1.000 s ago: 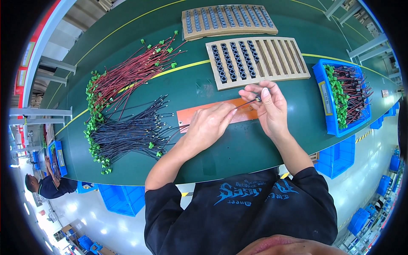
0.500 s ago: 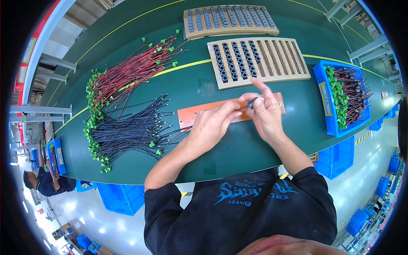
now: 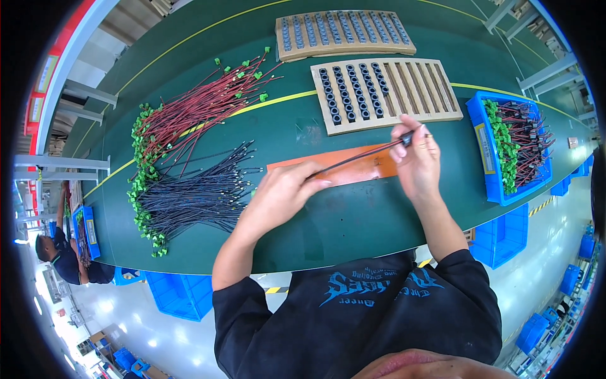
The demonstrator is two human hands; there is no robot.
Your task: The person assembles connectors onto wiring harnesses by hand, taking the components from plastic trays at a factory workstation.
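Note:
A dark wire lead [image 3: 357, 157] is stretched between my hands above an orange strip of board [image 3: 353, 175]. My left hand [image 3: 284, 189] is closed around the lead near the strip's left end. At the lead's other end, my right hand [image 3: 418, 161] pinches a small black ring-shaped core [image 3: 407, 138], and the lead runs up to it. Whether the wire passes right through the core is hidden by the fingers. Left of my hands lie a bundle of black wires [image 3: 196, 192] and a bundle of red wires [image 3: 196, 114], both with green connectors [image 3: 140, 170].
Beyond my hands stands a slotted cardboard tray [image 3: 420, 114], partly filled with black cores, with another filled tray [image 3: 347, 54] behind it. A blue bin [image 3: 494, 188] of wired parts sits at right. Blue crates [image 3: 502, 237] are below the table edge. Another person [image 3: 66, 259] works far left.
My right hand has moved right and slightly up with the core. My left hand has shifted left, so a longer stretch of the lead shows between them.

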